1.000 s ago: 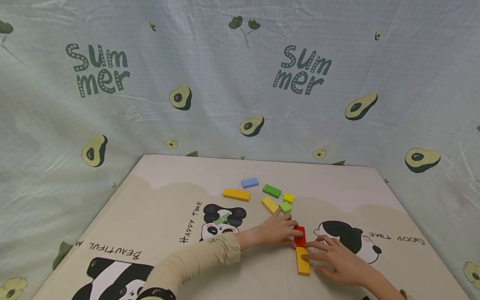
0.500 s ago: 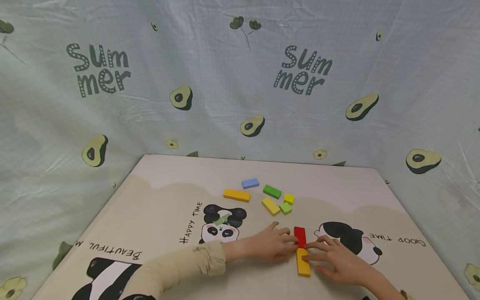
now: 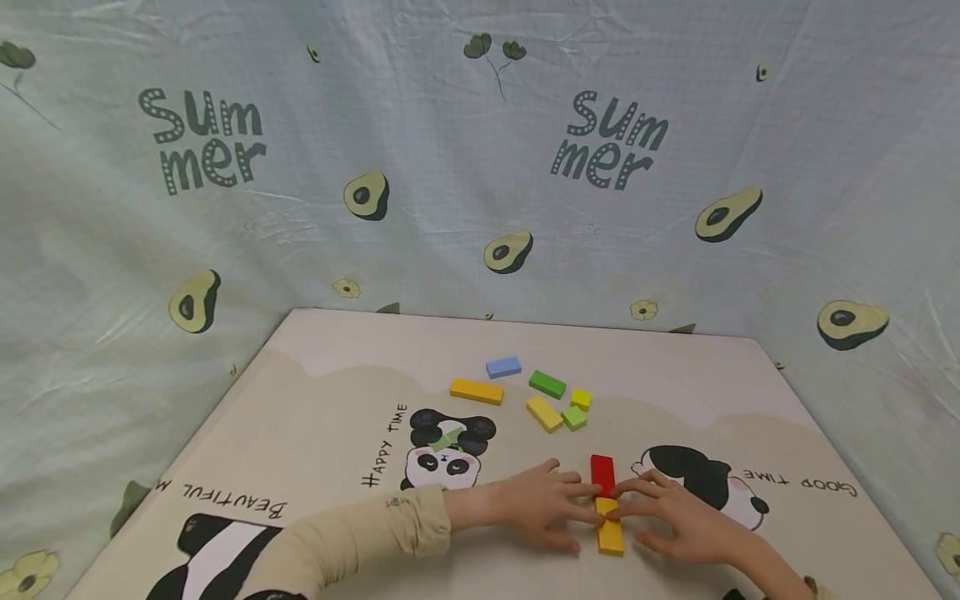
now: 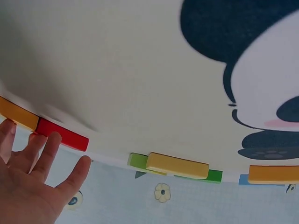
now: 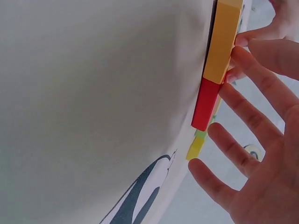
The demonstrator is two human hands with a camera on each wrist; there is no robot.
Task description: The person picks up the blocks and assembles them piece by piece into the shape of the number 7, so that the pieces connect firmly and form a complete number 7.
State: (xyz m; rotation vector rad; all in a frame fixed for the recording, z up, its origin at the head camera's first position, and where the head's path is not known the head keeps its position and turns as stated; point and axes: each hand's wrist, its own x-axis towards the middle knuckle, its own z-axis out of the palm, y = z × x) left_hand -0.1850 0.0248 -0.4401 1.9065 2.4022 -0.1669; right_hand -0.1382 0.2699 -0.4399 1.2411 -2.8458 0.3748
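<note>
A red block (image 3: 602, 472) and an orange-yellow block (image 3: 611, 542) lie end to end on the tabletop, forming one line that points away from me. From the left, my left hand (image 3: 543, 504) touches them near their joint, its fingers spread and mostly straight. My right hand (image 3: 682, 521) faces it from the other side, with extended fingertips at the same joint. In the left wrist view, the red block (image 4: 65, 134) meets the orange-yellow one (image 4: 18, 112) without a visible gap. The right wrist view has fingertips along the side of both blocks, thumb lifted away.
Behind the hands lie a blue block (image 3: 503, 367), a long orange block (image 3: 477, 392), a dark green block (image 3: 547, 384), a pale yellow block (image 3: 543, 413), a yellow cube (image 3: 581, 399) and a light green block (image 3: 574, 418). A printed curtain (image 3: 420, 125) hangs behind the table.
My left hand has drawn back toward me from over the red block, its fingertips now reaching the orange-yellow block. The right hand and the two blocks have barely moved.
</note>
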